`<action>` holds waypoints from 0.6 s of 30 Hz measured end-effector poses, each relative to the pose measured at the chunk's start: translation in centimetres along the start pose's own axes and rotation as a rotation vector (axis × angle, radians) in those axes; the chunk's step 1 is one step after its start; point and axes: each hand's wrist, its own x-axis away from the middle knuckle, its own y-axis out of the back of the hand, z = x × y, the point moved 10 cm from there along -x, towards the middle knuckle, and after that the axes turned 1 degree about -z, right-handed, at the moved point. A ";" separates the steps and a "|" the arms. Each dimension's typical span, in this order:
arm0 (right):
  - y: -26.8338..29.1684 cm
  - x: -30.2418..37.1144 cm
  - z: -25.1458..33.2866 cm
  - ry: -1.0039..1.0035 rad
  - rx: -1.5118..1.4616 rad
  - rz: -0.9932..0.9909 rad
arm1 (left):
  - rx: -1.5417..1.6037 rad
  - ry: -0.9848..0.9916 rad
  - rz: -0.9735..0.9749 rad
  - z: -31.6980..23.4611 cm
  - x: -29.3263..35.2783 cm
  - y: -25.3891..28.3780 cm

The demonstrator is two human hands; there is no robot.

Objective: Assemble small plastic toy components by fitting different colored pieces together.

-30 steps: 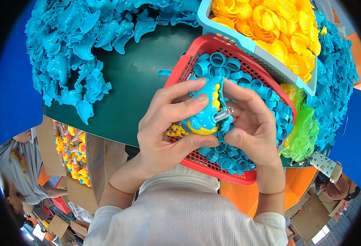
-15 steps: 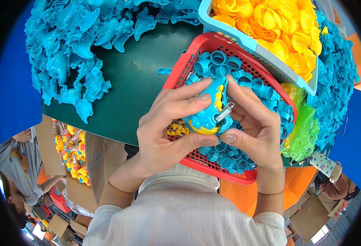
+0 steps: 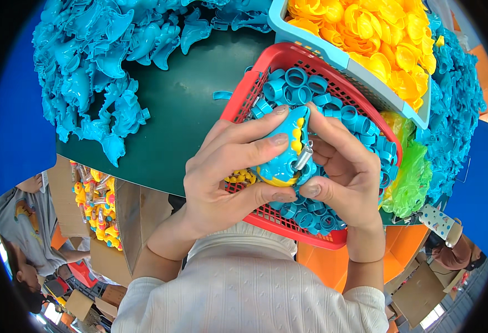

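My left hand [image 3: 227, 172] grips a blue plastic dinosaur toy [image 3: 284, 155] with yellow spines and a yellow underside. My right hand [image 3: 346, 172] closes on the same toy from the right, its fingers at a small metal spring [image 3: 303, 156] that sticks out of the toy's side. Both hands hover over a red mesh basket [image 3: 238, 105] filled with several blue plastic rings [image 3: 296, 83]. Small yellow parts [image 3: 239, 177] lie in the basket under my left hand.
A heap of blue dinosaur shells [image 3: 94, 66] covers the dark green table [image 3: 183, 116] at the left. A light blue bin [image 3: 333, 58] of yellow shells [image 3: 366, 33] stands behind the basket. Green shells [image 3: 410, 177] and more blue shells [image 3: 455, 100] lie right. A carton of finished toys [image 3: 97, 208] sits lower left.
The toy has turned slightly more upright and shifted up. My right fingers have slid along it and pressed the spring closer to the toy's side. The basket has not moved.
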 end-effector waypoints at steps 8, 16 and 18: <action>0.4 0.0 -0.2 0.012 -0.087 -0.049 | -0.033 -0.003 0.032 -0.2 -0.2 -0.1; -0.2 0.6 1.4 0.076 0.199 -0.028 | -0.031 -0.113 0.037 -1.4 -0.1 0.0; -0.2 0.7 1.4 0.090 0.243 -0.034 | -0.065 -0.115 0.022 -1.9 -0.1 -0.1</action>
